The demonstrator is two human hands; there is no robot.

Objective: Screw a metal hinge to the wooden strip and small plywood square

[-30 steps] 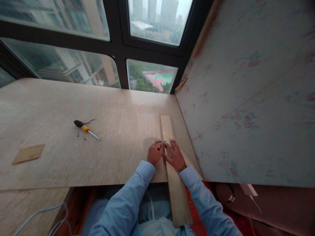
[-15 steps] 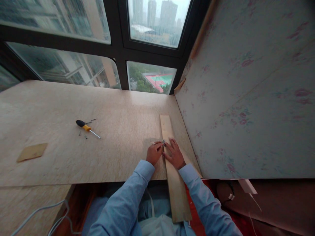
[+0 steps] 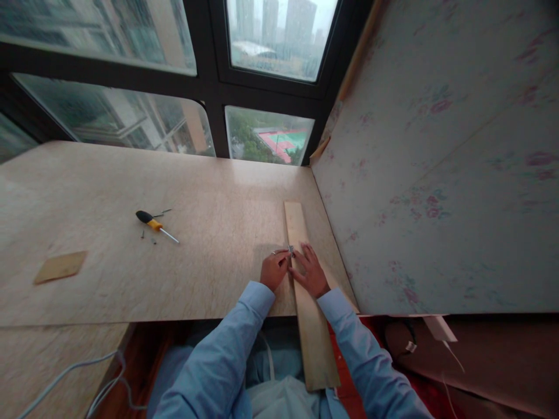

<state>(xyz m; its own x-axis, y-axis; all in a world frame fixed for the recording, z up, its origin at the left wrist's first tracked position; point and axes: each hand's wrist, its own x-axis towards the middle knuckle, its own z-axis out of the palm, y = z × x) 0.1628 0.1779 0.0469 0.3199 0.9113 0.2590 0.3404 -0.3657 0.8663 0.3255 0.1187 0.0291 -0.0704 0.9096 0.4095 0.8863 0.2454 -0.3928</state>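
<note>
A long wooden board [image 3: 311,326] lies on the table and sticks out past its front edge over my lap. At the board's left edge is a small metal piece [image 3: 290,249]. My left hand [image 3: 274,270] is closed around this piece, its fingers pinched together beside the board. My right hand [image 3: 311,272] rests on top of the board with its fingers apart, the fingertips touching or very near the metal piece. A screwdriver [image 3: 156,226] with a black and yellow handle lies further left, with several small screws [image 3: 154,241] around it.
The beige tabletop [image 3: 209,233] carries a piece of brown sandpaper or card [image 3: 61,266] at the left. A window [image 3: 269,135] stands behind it, and a flowered wall [image 3: 419,174] borders the right side. A white cable [image 3: 74,368] hangs at the lower left.
Both hands keep almost the same place at the metal piece. The whole view has shifted very slightly.
</note>
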